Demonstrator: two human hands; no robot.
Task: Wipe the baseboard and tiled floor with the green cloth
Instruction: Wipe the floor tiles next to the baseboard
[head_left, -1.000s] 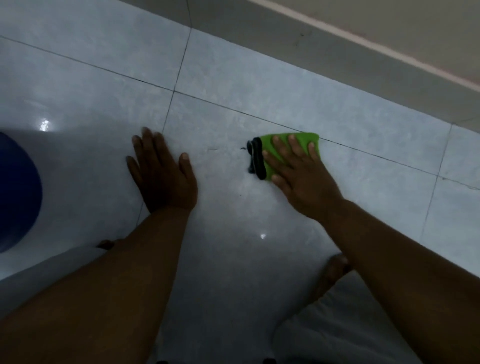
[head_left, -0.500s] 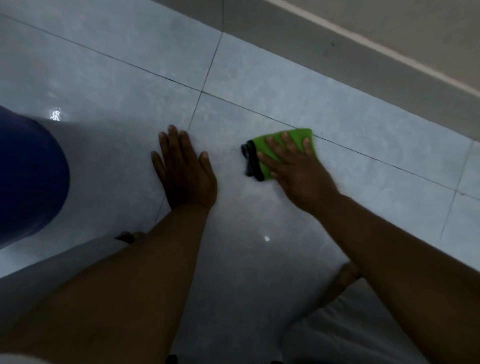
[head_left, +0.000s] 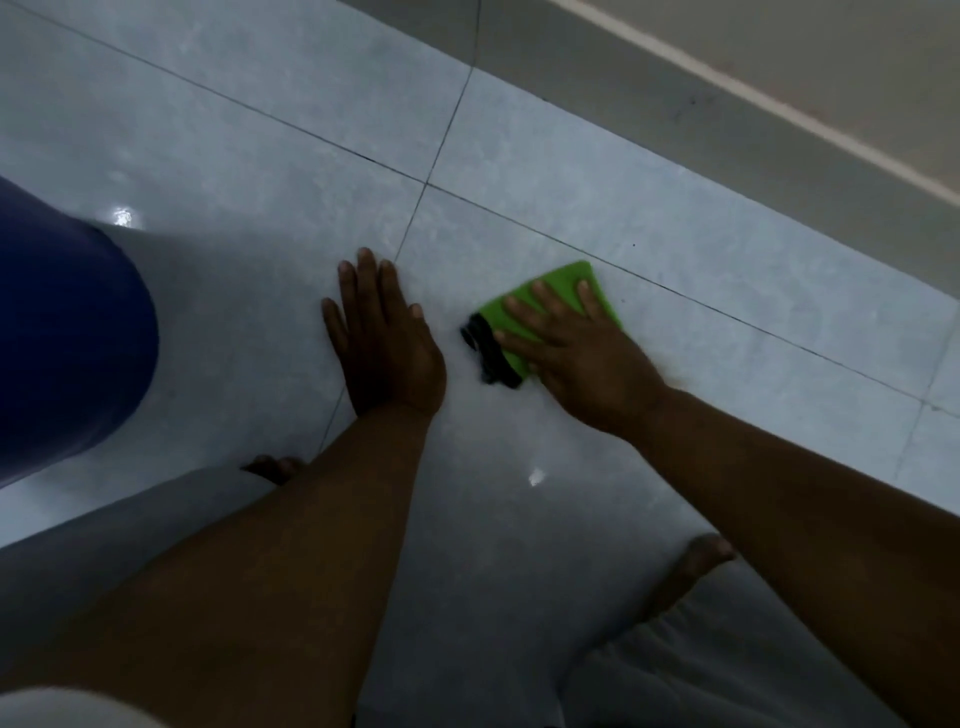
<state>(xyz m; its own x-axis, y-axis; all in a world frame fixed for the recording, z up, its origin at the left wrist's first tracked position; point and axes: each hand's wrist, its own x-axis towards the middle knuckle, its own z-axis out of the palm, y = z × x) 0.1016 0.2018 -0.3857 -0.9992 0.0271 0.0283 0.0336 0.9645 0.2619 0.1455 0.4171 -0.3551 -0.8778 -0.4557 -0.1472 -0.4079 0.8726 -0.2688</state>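
Observation:
A folded green cloth (head_left: 563, 283) with a black edge lies flat on the pale grey tiled floor (head_left: 291, 171). My right hand (head_left: 582, 353) presses down on it, fingers spread over the cloth. My left hand (head_left: 382, 338) rests flat on the tile to the left of the cloth, palm down, fingers apart, holding nothing. The grey baseboard (head_left: 727, 119) runs diagonally along the wall at the upper right, well beyond the cloth.
A large dark blue rounded object (head_left: 62, 338) stands at the left edge. My bare feet (head_left: 691, 566) and grey-clad knees show at the bottom. Dark grout lines cross the floor near both hands.
The view has shifted, so the blue object shows more at the left. My right hand has slid the cloth slightly nearer my left hand, which stays planted.

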